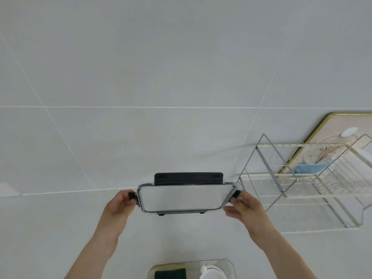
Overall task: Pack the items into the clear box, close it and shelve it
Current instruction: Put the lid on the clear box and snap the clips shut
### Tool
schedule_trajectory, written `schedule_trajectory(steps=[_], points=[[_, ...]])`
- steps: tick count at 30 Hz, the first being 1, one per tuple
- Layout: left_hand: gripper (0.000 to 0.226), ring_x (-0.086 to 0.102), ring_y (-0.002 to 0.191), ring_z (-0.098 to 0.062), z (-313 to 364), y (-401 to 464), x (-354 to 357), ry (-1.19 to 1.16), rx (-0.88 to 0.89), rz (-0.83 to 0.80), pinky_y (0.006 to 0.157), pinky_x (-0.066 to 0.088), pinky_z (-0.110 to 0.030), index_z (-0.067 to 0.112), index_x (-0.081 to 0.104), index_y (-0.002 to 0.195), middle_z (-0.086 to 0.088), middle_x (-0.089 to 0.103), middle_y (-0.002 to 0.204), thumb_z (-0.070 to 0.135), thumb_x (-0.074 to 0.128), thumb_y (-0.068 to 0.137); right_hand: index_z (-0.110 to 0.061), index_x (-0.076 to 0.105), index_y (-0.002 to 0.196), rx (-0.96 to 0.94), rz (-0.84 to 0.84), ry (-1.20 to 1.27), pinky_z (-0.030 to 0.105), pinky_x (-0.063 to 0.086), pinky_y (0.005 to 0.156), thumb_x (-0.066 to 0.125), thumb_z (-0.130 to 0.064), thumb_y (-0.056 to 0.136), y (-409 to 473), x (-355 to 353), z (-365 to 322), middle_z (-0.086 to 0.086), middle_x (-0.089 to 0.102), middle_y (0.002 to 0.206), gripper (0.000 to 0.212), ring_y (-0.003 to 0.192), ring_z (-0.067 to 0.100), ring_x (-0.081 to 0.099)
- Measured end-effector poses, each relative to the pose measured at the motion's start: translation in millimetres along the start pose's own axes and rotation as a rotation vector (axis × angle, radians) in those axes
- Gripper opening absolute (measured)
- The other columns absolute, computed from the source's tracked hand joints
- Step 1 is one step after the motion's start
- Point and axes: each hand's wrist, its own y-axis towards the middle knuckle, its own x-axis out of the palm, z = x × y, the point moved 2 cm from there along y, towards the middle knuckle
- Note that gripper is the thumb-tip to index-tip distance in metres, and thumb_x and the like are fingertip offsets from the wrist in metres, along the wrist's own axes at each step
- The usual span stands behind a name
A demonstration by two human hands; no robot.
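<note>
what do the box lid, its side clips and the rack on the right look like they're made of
Box lid: apparently clear, glossy plastic; the pale wall shows through and its rim glints. Side clips: black, matte, probably plastic. Rack: thin metal wire, silvery to cream, seemingly coated or plated.

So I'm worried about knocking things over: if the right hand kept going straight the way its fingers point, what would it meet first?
The right hand points left at the clear box; its black side latch, already in the grip, is first.
</note>
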Motion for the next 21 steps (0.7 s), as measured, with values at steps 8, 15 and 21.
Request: schedule_trajectory(steps=[8,15,21], points=[[0.025,0.066,0.096,-0.024,-14.4,-56.8,-37.3,-0.068,0.016,-0.195,0.085,0.049,-0.038,0.013,0.057,0.089,-0.003,0.072,0.101,-0.009,0.044,0.092,-0.002,0.066,0.107,-0.018,-0.113,0.116,0.029,0.062,0.076,0.038,0.014,0.097,-76.4,3.4,1.3,0.022,0.076,0.103,0.033,0.098,0.038,0.074],[0.030,0.071,0.097,-0.036,-51.2,-101.5,-44.7,-0.135,-0.118,-0.178,0.077,0.058,-0.035,-0.001,0.058,0.093,-0.014,0.075,0.109,-0.020,0.036,0.087,0.013,0.067,0.106,0.149,-0.088,0.300,0.040,0.065,0.071,0.039,0.008,0.093,-109.5,-13.8,35.1,0.035,0.072,0.102,0.032,0.095,0.050,0.071],[0.029,0.068,0.092,-0.048,-78.8,-120.2,-20.7,-0.135,-0.298,-0.062,0.080,0.055,-0.047,-0.007,0.068,0.094,-0.021,0.075,0.099,-0.010,0.039,0.087,0.002,0.069,0.089,0.078,0.066,-0.076,0.039,0.062,0.065,0.067,0.005,0.085,-121.0,-22.5,69.3,0.022,0.075,0.081,0.005,0.070,0.037,0.075]])
